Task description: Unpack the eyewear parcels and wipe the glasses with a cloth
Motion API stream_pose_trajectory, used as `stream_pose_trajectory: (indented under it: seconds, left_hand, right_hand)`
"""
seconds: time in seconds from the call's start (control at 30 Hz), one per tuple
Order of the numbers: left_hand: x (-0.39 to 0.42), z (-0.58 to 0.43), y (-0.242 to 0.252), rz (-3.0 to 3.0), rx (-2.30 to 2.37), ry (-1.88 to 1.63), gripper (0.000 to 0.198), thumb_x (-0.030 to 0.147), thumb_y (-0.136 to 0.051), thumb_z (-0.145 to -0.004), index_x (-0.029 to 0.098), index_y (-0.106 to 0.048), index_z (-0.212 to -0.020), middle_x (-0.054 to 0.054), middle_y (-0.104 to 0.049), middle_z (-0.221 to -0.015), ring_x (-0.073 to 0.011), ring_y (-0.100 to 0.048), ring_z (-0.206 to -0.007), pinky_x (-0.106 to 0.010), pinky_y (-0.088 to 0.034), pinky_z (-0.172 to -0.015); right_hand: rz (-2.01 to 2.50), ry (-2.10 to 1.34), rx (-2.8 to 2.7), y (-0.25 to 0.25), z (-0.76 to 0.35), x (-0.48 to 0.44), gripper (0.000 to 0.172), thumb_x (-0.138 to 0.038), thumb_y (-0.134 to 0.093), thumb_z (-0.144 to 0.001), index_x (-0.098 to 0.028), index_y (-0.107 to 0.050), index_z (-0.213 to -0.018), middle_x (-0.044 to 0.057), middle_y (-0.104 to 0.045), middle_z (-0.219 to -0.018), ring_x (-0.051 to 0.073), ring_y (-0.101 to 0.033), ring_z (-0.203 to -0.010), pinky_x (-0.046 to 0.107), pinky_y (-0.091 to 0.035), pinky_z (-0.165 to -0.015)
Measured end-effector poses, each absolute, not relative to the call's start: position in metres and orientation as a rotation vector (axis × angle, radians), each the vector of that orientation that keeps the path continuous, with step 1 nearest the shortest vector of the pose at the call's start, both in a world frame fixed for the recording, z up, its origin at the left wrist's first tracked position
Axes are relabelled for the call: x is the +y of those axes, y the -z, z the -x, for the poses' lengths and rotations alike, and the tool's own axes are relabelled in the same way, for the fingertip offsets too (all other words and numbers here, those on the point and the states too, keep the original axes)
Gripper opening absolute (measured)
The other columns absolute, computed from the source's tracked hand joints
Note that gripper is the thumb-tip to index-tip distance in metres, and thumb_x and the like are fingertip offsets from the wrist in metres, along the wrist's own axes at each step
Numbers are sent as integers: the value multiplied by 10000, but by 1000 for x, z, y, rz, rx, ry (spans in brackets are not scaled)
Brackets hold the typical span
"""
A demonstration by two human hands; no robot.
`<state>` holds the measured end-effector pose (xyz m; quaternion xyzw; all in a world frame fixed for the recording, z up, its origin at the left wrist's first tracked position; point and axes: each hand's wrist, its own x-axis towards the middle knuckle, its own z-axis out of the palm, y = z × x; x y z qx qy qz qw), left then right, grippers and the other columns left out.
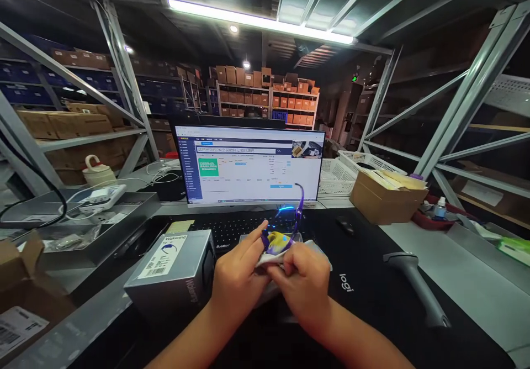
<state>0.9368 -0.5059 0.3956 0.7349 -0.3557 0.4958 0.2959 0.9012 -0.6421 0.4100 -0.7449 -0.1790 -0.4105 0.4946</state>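
A pair of purple-framed sunglasses (280,242) with a yellow-blue mirrored lens is between my two hands, one temple arm pointing up in front of the monitor. My left hand (238,272) is closed on the left side of the sunglasses, its fingers pointing forward. My right hand (308,280) is curled in a pinch at their near right side. A whitish cloth or soft wrap (273,259) shows under the lens, between the hands. Behind my fingers, part of a grey box and some clear plastic are mostly hidden.
A grey Wokening box (169,269) stands left of my hands. Beyond are a keyboard (232,231) and a lit monitor (248,170). On the right lie a mouse (345,225), a barcode scanner (418,286) and a cardboard box (383,198). An open carton (25,286) sits at left.
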Motion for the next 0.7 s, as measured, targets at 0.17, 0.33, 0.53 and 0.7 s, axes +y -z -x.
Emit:
stream_pose_trajectory:
  seconds: [0.17, 0.33, 0.53, 0.7]
  left_hand:
    - [-507, -931, -403, -1962, -1014, -1403, 259, 331, -580, -963, 100, -632, -1067, -209, -743, -1089, -248, -753, -950, -271, -625, -765]
    - [-504, -930, -406, -1932, -1296, -1290, 201, 273, -603, -953, 121, -639, -1079, -180, -744, -1122, -219, -755, -920, -264, -620, -759]
    - [-506, -932, -404, -1937, -1361, -1367, 159, 236, -581, -954, 112, -635, -1039, -195, -743, -1116, -235, -751, -912, -286, -611, -734]
    - [-507, -930, -409, -2060, -1142, -1436, 141, 174, -547, -905, 129, -631, -1008, -156, -767, -999, -235, -761, -839, -288, -614, -686]
  right_hand:
    - [1681, 597, -238, -429, -902, -663, 500, -200, -831, -591, -199, -343, -484, -76, -421, -483, 73, -346, -486, 212, -257, -477]
    - [1238, 198, -127, -449, -913, -695, 632, -226, -917, -455, -220, -291, -547, -94, -436, -479, 61, -359, -453, 187, -290, -447]
    - [966, 102, -61, -455, -928, -700, 662, -259, -928, -443, -221, -283, -585, -66, -565, -565, 84, -481, -499, 199, -399, -486]
    - [1038, 347, -64, -443, -928, -681, 592, -331, -875, -545, -234, -296, -626, -85, -477, -568, 82, -426, -508, 201, -371, -496]
